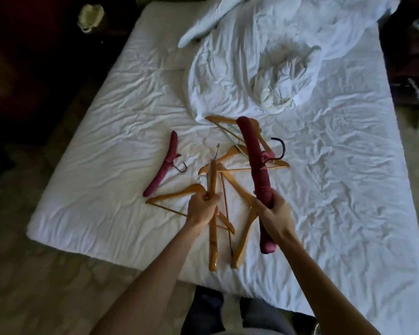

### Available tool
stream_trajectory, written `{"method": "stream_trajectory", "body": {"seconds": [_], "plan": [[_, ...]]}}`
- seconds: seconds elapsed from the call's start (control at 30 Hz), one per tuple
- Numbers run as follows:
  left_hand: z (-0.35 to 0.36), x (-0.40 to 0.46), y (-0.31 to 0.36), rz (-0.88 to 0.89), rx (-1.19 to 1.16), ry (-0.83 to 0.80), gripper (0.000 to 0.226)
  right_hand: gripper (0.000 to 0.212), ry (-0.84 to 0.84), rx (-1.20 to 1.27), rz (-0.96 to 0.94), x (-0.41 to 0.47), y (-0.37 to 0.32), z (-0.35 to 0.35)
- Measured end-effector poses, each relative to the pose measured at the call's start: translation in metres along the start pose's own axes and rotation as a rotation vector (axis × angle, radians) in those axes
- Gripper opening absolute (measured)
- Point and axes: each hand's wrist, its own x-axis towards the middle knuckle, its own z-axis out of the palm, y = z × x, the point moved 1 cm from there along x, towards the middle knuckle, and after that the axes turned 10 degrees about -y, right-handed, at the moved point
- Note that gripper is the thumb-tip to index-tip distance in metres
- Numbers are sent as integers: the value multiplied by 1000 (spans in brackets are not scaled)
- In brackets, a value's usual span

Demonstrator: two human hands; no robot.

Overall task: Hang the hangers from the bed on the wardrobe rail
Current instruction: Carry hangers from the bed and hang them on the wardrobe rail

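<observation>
My left hand (202, 206) grips a wooden hanger (213, 240) edge-on, its metal hook pointing away from me. My right hand (275, 213) grips a padded maroon hanger (253, 151) by its lower arm, lifted above the bed with its dark hook to the right. A second maroon padded hanger (163, 165) lies alone on the white sheet to the left. Several more wooden hangers (237, 153) lie in a loose pile on the sheet between and beyond my hands. The wardrobe rail is not in view.
The white mattress (107, 146) fills the middle of the view. A crumpled white duvet (264, 64) is heaped at the far side. Dark floor and furniture lie to the left, with a pale object (91, 16) at top left. My legs stand at the bed's near edge.
</observation>
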Motion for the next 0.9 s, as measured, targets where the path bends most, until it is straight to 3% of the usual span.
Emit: {"method": "stream_trajectory", "body": {"seconds": [0.13,0.4,0.67,0.9], "plan": [[-34,-46,1,56,-117,163,27,22,-242,-111,-40,-4,-22,34],[-126,-165,-18,92,-382,521,29,24,-670,-243,-219,-28,-98,136],[-222,-297,-135,131,-671,858,22,30,-1071,-380,-400,-127,-150,312],[-320,-404,-243,103,-723,1150,28,24,-1328,-488,-521,-247,-175,480]]}}
